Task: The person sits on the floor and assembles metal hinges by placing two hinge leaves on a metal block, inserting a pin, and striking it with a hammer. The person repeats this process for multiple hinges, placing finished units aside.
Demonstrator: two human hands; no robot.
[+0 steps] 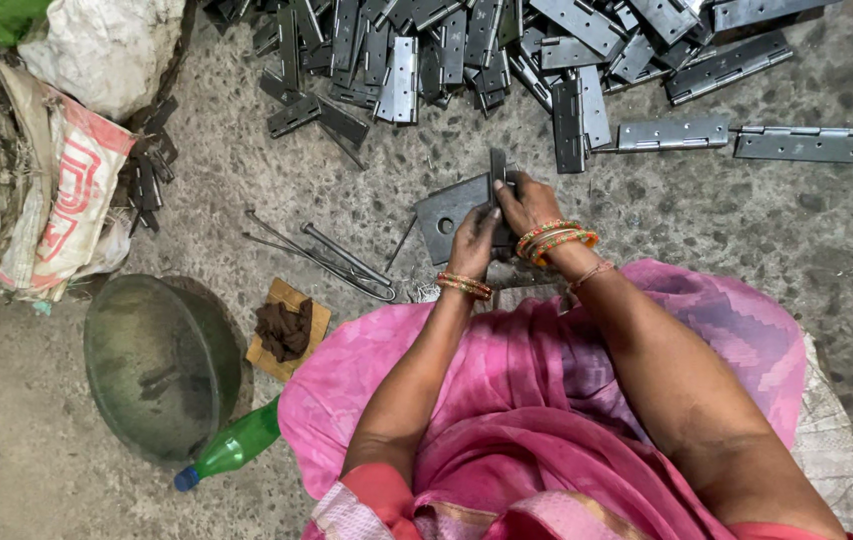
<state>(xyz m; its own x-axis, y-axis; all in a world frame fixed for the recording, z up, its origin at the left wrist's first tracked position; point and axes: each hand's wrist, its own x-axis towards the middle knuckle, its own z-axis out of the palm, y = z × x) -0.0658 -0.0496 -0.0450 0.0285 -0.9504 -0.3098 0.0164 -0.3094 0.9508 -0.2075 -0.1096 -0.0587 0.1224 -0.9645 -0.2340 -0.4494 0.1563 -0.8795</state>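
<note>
Left hand: the left hand [473, 240] is pressing down on a dark square metal block [446, 212] on the floor, fingers curled over its near edge and holding it steady.
Right hand: the right hand [524, 205] is closing its fingers around a grey hinge [498, 170], pinching it so it is standing up on the far corner of the block.
Where the hinge is: it is sitting right at the block, between both hands, just in front of the person's knees in the pink cloth [546, 400].
Step in hand: I think the person is lining up the hinge on the block, getting its two halves to sit together.
Next move needs: I think both hands need to be gripping tight, so the hinge is not slipping or tipping.
Hinge pile: lots of grey hinges [506, 50] are lying across the top of the floor, well apart from the hands.
Rods: thin metal rods [331, 258] are lying near the block, on its left.
Other things: a green bowl [161, 365], a green bottle [231, 448] and a small wooden board [289, 328] are resting off to the left.
</note>
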